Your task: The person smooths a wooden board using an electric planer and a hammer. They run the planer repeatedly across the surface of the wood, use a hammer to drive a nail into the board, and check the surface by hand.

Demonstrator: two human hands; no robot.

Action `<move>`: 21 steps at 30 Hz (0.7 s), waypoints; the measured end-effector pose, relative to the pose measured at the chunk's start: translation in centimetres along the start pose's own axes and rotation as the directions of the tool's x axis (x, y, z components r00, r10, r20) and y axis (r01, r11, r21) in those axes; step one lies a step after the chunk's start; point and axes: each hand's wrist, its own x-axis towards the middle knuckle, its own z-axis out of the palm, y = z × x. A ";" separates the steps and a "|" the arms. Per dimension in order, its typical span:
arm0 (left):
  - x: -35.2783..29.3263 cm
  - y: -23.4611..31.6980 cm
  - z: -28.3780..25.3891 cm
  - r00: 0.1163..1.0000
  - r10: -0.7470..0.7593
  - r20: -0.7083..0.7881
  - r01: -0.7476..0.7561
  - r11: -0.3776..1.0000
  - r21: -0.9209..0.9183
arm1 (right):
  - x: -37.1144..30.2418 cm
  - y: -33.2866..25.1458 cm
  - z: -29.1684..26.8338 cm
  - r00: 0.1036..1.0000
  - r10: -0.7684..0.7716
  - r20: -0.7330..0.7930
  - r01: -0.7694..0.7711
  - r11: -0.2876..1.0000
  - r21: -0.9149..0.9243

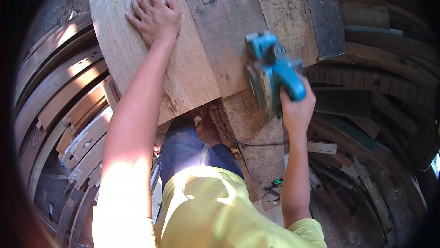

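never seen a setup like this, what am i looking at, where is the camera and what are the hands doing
There is no robot here, just a person's two bare hands. The single picture comes from a wide fisheye camera worn on the head and looking down, so straight edges bend near the rim and the wearer's yellow shirt shows at the bottom. The left hand rests flat on a pale board, with other boards beside it. The right hand grips a teal power tool, apparently a planer, blurred in this picture. Wooden pieces lie stacked around.
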 end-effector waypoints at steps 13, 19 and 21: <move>0.1 0.0 -0.1 1.000 0.014 0.002 -0.014 1.000 -0.008 | -12.9 0.6 2.0 0.999 0.052 -0.002 -0.052 0.999 0.008; 0.2 0.0 0.5 0.998 0.014 -0.056 -0.020 0.993 -0.116 | -3.8 -4.5 5.9 0.999 -0.027 -0.037 0.028 0.999 0.025; 0.3 0.2 0.5 0.998 0.009 -0.062 -0.017 0.992 -0.127 | -2.5 -6.1 6.1 0.999 -0.025 -0.039 0.026 1.000 0.013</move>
